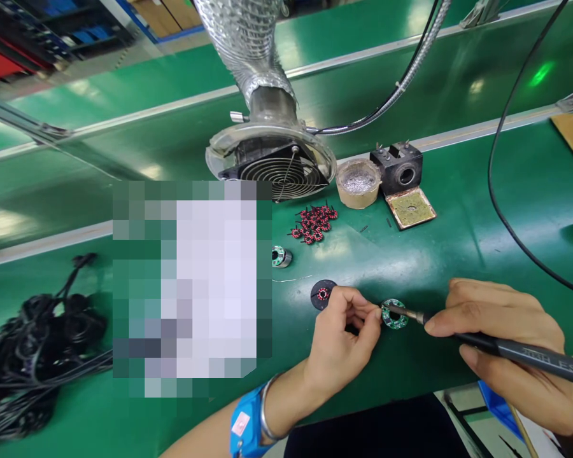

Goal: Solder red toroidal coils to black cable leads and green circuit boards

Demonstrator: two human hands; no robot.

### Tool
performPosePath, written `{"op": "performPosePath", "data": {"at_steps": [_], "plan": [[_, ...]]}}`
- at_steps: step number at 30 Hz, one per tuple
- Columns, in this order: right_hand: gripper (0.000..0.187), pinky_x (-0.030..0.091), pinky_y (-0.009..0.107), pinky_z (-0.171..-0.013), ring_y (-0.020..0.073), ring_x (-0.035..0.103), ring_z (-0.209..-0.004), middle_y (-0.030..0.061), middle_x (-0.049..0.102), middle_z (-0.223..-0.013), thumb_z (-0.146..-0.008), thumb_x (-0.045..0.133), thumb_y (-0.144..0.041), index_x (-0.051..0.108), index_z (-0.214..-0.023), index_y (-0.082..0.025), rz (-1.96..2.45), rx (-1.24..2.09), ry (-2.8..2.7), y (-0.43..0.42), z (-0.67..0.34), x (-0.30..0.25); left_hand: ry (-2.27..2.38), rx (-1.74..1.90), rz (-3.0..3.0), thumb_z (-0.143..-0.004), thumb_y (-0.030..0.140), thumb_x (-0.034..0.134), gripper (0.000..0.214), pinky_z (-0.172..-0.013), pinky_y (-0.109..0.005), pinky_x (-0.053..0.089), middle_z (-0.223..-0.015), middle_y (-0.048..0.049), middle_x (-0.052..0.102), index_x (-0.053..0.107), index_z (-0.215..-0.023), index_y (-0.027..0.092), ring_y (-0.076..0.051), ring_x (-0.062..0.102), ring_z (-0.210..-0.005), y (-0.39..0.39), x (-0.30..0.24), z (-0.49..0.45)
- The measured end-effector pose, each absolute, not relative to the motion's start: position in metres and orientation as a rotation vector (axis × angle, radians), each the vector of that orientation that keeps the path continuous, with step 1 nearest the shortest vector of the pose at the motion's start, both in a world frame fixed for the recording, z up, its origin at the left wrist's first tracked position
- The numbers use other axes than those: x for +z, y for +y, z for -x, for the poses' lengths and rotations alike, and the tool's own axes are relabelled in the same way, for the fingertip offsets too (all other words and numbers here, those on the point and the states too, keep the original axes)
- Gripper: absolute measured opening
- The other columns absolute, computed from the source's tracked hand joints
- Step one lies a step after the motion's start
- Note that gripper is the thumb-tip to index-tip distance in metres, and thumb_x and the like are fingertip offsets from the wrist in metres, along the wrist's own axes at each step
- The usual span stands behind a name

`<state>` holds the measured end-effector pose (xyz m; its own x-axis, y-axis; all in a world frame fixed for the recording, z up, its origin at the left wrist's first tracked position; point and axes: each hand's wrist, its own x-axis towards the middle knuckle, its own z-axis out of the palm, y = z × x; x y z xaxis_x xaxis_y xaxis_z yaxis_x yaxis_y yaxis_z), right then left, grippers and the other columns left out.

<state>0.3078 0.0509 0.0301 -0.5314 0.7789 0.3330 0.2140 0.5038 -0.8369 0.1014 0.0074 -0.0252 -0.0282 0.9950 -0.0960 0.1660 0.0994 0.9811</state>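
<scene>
A ring-shaped green circuit board (394,322) lies on the green bench in front of me. At its left edge my left hand (346,334) is closed, with thumb and fingertips pinched together; what sits between them is too small to tell. My right hand (510,337) grips a soldering iron (525,356) like a pen, and its metal tip meets the upper left part of the ring. Left of my left hand is a dark round disc (321,299) with a small red-and-black wound coil (323,294) on it.
A fume extractor (279,165) hangs above the bench. Behind the work are a pile of red coils (315,222), a tub of silvery scraps (358,181) and an iron stand (401,168) with a sponge tray (412,208). Black cables (28,356) heap at left; a blurred patch hides the bench beside them.
</scene>
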Motion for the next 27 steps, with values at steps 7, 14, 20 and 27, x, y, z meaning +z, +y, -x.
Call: {"op": "performPosePath", "data": {"at_steps": [7, 14, 20, 27], "plan": [[0.035, 0.04, 0.029, -0.048, 0.0136, 0.051, -0.054, 0.0003, 0.054, -0.066, -0.076, 0.048, -0.006, 0.065, -0.103, -0.021, 0.808, 0.981, -2.052, 0.053, -0.314, 0.039, 1.387, 1.076, -1.267, -0.085, 0.017, 0.061, 0.019, -0.055, -0.021, 0.054, -0.074, 0.0006, 0.068, 0.043, -0.089, 0.022, -0.012, 0.067, -0.061, 0.008, -0.026, -0.1], [0.044, 0.048, 0.027, -0.054, 0.0137, 0.059, -0.062, 0.0007, 0.062, -0.073, -0.085, 0.051, -0.007, 0.057, -0.127, -0.022, 0.853, 0.757, -2.07, 0.052, -0.308, 0.022, 1.381, 1.062, -1.282, -0.087, 0.018, 0.06, 0.018, -0.056, -0.021, 0.053, -0.075, 0.0007, 0.067, 0.042, -0.09, 0.022, -0.011, 0.066, -0.061, 0.006, -0.026, -0.101], [0.026, 0.054, 0.03, -0.079, 0.0171, 0.064, -0.091, 0.0072, 0.066, -0.103, -0.084, 0.058, -0.01, 0.055, -0.108, -0.02, 0.813, 0.759, -2.319, 0.05, -0.294, -0.004, 1.381, 0.813, -1.445, -0.09, 0.02, 0.053, 0.012, -0.056, -0.023, 0.048, -0.087, -0.0023, 0.068, 0.047, -0.1, 0.021, -0.01, 0.059, -0.06, 0.013, -0.016, -0.092], [0.024, 0.054, 0.031, -0.077, 0.0188, 0.064, -0.093, 0.0086, 0.064, -0.107, -0.086, 0.054, -0.008, 0.055, -0.107, -0.021, 0.908, 0.629, -2.32, 0.039, -0.295, -0.021, 1.259, 0.55, -1.236, -0.088, 0.021, 0.051, 0.016, -0.054, -0.022, 0.041, -0.075, 0.0019, 0.062, 0.047, -0.103, 0.019, -0.01, 0.052, -0.059, 0.025, 0.002, -0.081]]}}
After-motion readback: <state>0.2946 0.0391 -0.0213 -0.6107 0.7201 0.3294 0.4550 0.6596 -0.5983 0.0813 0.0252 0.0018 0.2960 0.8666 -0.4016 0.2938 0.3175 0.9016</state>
